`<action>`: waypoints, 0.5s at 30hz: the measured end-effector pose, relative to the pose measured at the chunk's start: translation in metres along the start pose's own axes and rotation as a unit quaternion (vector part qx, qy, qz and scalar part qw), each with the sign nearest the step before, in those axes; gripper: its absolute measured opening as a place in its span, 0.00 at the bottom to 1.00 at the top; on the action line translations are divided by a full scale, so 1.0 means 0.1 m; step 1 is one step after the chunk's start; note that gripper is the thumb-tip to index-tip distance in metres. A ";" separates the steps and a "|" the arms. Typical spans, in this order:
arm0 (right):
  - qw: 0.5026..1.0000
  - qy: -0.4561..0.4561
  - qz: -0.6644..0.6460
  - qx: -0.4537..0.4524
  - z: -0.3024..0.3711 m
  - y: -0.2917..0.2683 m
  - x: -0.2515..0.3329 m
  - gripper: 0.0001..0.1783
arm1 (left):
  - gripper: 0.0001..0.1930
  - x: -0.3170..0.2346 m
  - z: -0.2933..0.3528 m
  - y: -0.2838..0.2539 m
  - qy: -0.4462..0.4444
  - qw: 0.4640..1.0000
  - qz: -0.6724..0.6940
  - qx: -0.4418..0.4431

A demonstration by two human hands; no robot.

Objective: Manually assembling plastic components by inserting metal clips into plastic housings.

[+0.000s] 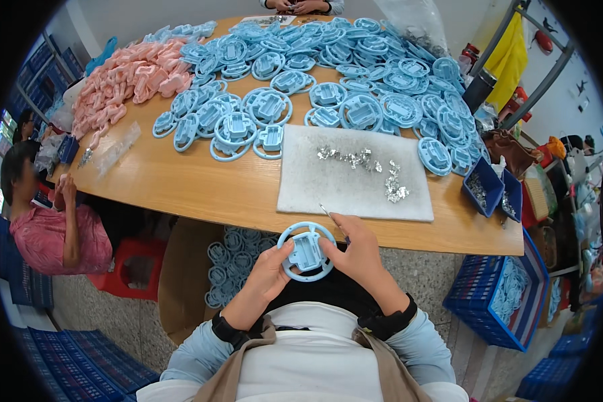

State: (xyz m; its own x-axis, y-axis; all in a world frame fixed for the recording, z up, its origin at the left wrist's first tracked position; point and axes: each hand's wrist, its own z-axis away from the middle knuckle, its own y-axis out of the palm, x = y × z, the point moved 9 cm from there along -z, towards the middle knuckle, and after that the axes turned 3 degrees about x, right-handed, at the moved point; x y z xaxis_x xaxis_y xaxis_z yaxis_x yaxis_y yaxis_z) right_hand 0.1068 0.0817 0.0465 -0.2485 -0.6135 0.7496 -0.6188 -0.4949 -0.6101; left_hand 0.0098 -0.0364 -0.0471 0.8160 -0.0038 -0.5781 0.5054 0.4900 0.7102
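Above my lap, just off the table's near edge, I have a light blue plastic toy steering wheel point(307, 252) with a rectangular recess in its middle. My left hand point(268, 271) is closed on the wheel's left side, thumb on the face. My right hand point(362, 251) steadies the right side with its thumb, while its fingers are closed round a thin pointed metal tool point(325, 212) whose tip points up and left. Beyond the hands, a white foam-like mat point(342, 191) carries small shiny metal pieces point(360, 159) in loose clusters.
Many blue wheels point(360, 110) and pink plastic parts point(134, 77) are heaped on the wooden table point(181, 177). Blue bins point(484, 187) stand at its right end. Below are a blue crate point(496, 295) and a cardboard box point(181, 281). A person point(60, 234) sits left; another's hands point(306, 7) are opposite.
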 end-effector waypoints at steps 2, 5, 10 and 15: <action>0.990 0.063 -0.109 0.062 -0.04 0.06 -0.12 0.24 | 0.16 -0.05 -0.01 0.09 0.005 0.999 -0.017 0.027; 0.916 0.141 -0.347 0.141 -0.01 0.23 -0.25 0.20 | 0.16 -0.18 -0.05 0.19 -0.001 0.996 -0.045 0.074; 0.868 0.124 -0.419 0.237 0.06 0.14 -0.08 0.19 | 0.16 -0.26 -0.05 0.25 -0.072 0.979 -0.145 0.124; 0.871 0.123 -0.389 0.274 0.15 0.11 -0.11 0.19 | 0.14 -0.29 -0.13 0.22 -0.089 0.932 -0.310 0.165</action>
State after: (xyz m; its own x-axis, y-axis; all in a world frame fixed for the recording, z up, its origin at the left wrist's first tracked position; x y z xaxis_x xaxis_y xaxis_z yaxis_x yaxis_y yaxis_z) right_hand 0.1138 0.0740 0.0284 -0.1074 0.1553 0.9820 -0.2394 -0.9627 0.1261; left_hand -0.0067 -0.0138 -0.0199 0.3580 -0.3559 -0.8633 0.9298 0.0511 0.3645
